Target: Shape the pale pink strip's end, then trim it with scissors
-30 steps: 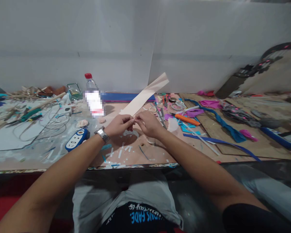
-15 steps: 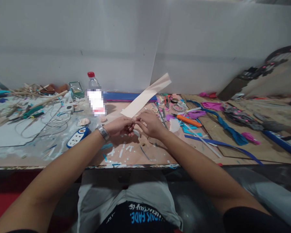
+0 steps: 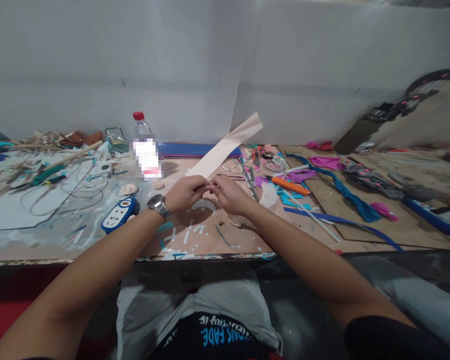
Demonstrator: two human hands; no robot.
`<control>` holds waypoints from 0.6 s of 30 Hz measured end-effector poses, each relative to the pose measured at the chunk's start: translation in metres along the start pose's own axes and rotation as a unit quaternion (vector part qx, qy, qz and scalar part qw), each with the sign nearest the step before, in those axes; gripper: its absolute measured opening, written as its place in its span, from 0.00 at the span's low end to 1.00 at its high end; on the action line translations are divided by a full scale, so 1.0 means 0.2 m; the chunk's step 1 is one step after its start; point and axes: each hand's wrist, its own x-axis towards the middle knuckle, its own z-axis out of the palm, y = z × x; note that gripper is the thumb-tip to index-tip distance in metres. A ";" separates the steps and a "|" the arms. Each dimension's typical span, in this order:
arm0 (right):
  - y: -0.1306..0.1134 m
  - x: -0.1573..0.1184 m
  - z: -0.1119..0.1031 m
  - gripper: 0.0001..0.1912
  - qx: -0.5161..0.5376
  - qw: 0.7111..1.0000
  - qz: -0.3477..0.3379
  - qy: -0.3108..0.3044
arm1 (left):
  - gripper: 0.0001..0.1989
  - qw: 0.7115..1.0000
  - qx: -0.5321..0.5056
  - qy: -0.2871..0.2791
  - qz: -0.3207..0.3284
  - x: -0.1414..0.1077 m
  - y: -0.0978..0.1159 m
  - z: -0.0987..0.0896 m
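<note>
Scraps and tools litter the table (image 3: 247, 240) beneath the two hands. Near its front edge, short of the fingers, lie small white offcuts (image 3: 191, 230), close enough to cling to whatever is being worked.

Just past them, the left hand (image 3: 187, 194) and the right hand (image 3: 229, 195) meet tip to tip, thumbs and forefingers pressed together. Any small piece between them is too hidden to identify. Such close fingertip work is probably best done with light, even pressure and both wrists steady, perhaps braced on the table; turning the hands slightly outward would open up a view of the pinch.

Directly beyond the fingers lies the cream strip (image 3: 225, 149). Its near end is partly covered by the left hand, and I cannot tell whether they touch; from there it slants away to the right, its far end well past the fingertips.

Left of the fingers sits a blue-and-white power strip (image 3: 117, 215); to their right, an orange utility knife (image 3: 289, 185). Farther off and leftward stands a red-capped bottle (image 3: 138, 116). Behind the cream strip lies a flat blue object (image 3: 183, 149), and a pale wall (image 3: 135, 60) closes the view.
</note>
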 end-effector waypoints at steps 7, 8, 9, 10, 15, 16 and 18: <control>0.01 0.01 -0.01 0.09 0.032 0.999 0.010 0.034 | 0.19 0.984 -0.149 0.008 -0.096 -0.01 -0.03 0.05; 0.01 0.01 -0.01 0.09 0.023 0.999 0.005 0.037 | 0.20 0.982 -0.160 0.003 -0.105 -0.01 -0.04 0.05; 0.02 0.01 -0.01 0.09 0.012 0.999 0.001 0.038 | 0.20 0.981 -0.162 -0.001 -0.108 0.00 -0.04 0.05; 0.02 0.01 -0.01 0.10 0.001 0.999 -0.004 0.040 | 0.20 0.982 -0.155 -0.003 -0.105 0.00 -0.04 0.05; 0.03 0.00 -0.01 0.09 -0.018 0.999 -0.018 0.035 | 0.15 1.000 -0.009 0.008 -0.017 0.00 -0.04 0.02; 0.03 0.00 -0.01 0.09 -0.008 0.999 -0.017 0.035 | 0.13 1.000 0.022 0.012 0.006 0.00 -0.04 0.02; 0.03 0.00 -0.02 0.08 0.035 0.999 -0.007 0.034 | 0.12 0.997 0.059 0.025 0.041 0.00 -0.04 0.01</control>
